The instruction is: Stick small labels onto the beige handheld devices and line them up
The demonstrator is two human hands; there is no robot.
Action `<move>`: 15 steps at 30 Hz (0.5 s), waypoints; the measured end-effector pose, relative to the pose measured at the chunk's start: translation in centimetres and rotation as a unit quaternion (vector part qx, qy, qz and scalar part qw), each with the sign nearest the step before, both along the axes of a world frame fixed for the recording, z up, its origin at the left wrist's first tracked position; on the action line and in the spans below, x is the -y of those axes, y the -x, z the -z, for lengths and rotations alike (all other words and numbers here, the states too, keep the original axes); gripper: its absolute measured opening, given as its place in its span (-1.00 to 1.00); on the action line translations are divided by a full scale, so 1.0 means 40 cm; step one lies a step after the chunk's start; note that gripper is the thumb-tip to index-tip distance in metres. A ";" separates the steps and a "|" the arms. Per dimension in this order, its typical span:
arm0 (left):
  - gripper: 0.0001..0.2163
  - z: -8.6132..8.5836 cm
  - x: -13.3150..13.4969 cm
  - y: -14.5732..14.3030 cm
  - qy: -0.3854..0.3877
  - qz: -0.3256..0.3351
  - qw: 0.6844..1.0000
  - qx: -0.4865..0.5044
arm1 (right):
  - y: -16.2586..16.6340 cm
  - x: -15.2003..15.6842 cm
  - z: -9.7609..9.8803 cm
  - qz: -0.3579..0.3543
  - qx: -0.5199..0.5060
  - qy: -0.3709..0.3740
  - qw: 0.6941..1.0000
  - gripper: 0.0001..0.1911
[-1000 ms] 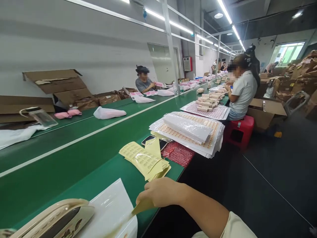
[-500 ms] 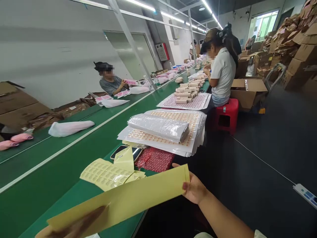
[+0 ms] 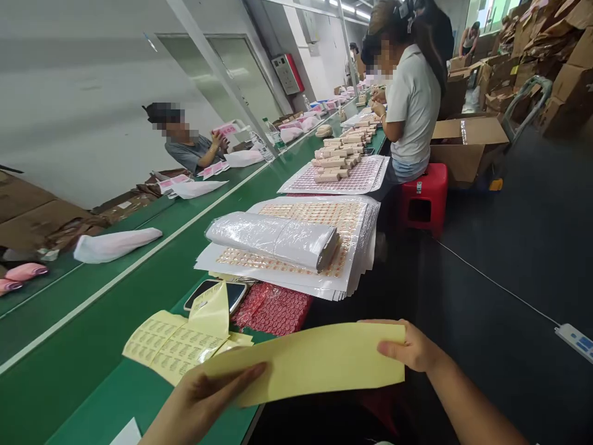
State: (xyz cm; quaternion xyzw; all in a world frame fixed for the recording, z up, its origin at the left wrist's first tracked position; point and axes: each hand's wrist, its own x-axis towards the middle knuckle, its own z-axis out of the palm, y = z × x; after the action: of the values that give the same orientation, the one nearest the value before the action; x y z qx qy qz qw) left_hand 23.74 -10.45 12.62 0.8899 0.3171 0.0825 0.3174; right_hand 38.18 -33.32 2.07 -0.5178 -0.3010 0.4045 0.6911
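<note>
A long strip of yellow paper [image 3: 319, 358] stretches between my two hands, above the near edge of the green table. My left hand [image 3: 208, 389] pinches its left end, thumb on top. At the right end, my right hand [image 3: 410, 346] grips it with the thumb in front and the other fingers behind. Just beyond the strip lie yellow sticker sheets [image 3: 162, 343] with rows of printed labels. A phone [image 3: 237, 295] is partly covered by a folded yellow sheet [image 3: 213, 312]. Beside it rests red bubble wrap [image 3: 278, 306].
Large white sticker sheets [image 3: 356, 247] are stacked ahead, with a plastic-wrapped roll [image 3: 273, 238] on top. Farther along are pale tubes [image 3: 331, 164] and a co-worker on a red stool [image 3: 424, 194]. Another person sits across the green table [image 3: 152, 290]. A power strip [image 3: 574, 340] lies on the floor at right.
My right hand has moved right and slightly down with the strip. My left hand has shifted right and up, now showing more clearly. The camera view has turned somewhat.
</note>
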 end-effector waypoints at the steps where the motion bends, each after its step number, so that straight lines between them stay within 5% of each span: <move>1: -0.54 -0.007 0.009 -0.028 0.010 0.010 1.000 -0.007 | -0.004 0.016 -0.001 0.035 0.015 0.019 0.999 -0.51; 5: -0.58 -0.033 0.024 -0.161 -0.024 0.084 0.996 0.011 | -0.006 0.097 -0.007 0.176 -0.040 0.094 0.979 -0.51; 10: -0.60 -0.058 0.050 -0.322 -0.348 0.136 0.928 0.010 | -0.009 0.165 -0.020 0.440 -0.103 0.116 0.884 -0.36; 15: -0.51 -0.067 0.102 -0.417 -0.423 0.128 0.877 -0.191 | 0.002 0.117 -0.031 0.466 -0.122 0.089 0.872 -0.34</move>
State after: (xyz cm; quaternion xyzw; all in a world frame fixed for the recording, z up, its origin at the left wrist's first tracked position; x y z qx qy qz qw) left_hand 40.43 -14.52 15.31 0.9706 0.1898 -0.0040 -0.1478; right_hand 38.11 -37.99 3.32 -0.6037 0.0991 0.1203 0.7818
